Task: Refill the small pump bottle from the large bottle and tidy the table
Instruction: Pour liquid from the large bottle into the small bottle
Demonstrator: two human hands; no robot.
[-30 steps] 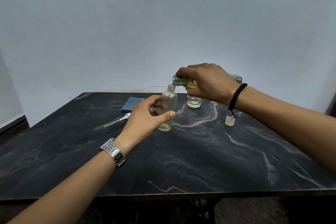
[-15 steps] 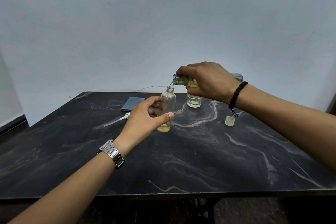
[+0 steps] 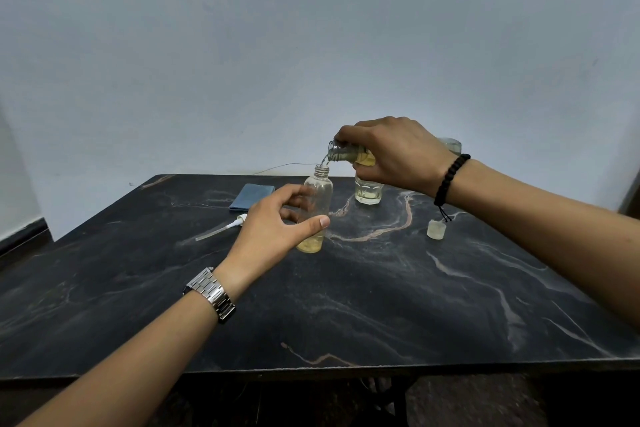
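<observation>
So the pour is actually going now. Starting left of centre: the pump (image 3: pixel 227 226) lies on the table (image 3: pixel 381 305) next to the blue cloth (image 3: pixel 252 197), both untouched, same as a second ago. The left hand (image 3: pixel 273 236) has its fingers and thumb curled around the small bottle (image 3: pixel 316 208), which stands upright mid-frame with a shallow yellow layer at the bottom. That hand looks a touch more closed around it than it did a second back, when the fingers sat looser.

Just up and right, the right hand (image 3: pixel 398 156) grips the big bottle (image 3: pixel 349 153), tipped nearly flat, neck just above the small one's mouth. A thin stream now runs between the two necks. A second ago the neck sat lower, almost on the mouth, and no stream showed, so the refill looks to be just getting started, level still low.

Behind sits a glass (image 3: pixel 369 191), and the cap (image 3: pixel 435 229) waits at centre right. Tidying hasn't started.
</observation>
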